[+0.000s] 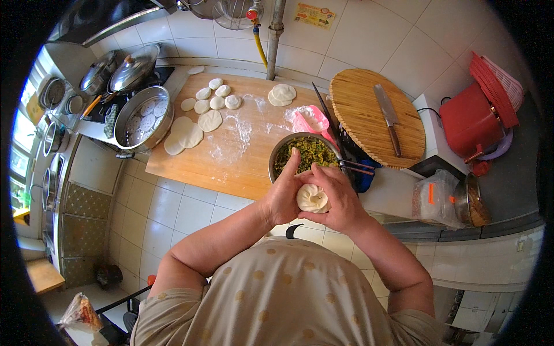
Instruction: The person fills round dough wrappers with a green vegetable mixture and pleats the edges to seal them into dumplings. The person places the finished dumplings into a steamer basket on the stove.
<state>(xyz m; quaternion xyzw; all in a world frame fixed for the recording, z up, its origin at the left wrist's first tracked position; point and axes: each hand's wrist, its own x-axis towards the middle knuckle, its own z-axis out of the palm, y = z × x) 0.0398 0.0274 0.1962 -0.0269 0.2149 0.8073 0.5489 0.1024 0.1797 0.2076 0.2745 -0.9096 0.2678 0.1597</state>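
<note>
A pleated dough bun (pixel 312 199) is cupped between my two hands, its gathered swirl facing up. My left hand (pixel 283 190) wraps it from the left, thumb raised. Around its right side curls my right hand (pixel 344 199). Just beyond my hands is a metal bowl (pixel 272 162) of chopped green and yellow filling (pixel 309 151), with chopsticks (pixel 357 166) resting over its right rim. Flat dough wrappers (pixel 184 134) lie at the left of the floured wooden board (pixel 233 173), below several small dough pieces (pixel 217 102). Two more wrappers (pixel 282 93) overlap near the back.
A pink scoop (pixel 311 119) with flour sits behind the bowl. To the right, a cleaver (pixel 386 108) lies on a round slatted wooden board (pixel 359 104). A steamer pot (pixel 144 116) with perforated liners stands left, near lidded pans (pixel 135 67) on the stove. A red pot (pixel 469 121) stands far right.
</note>
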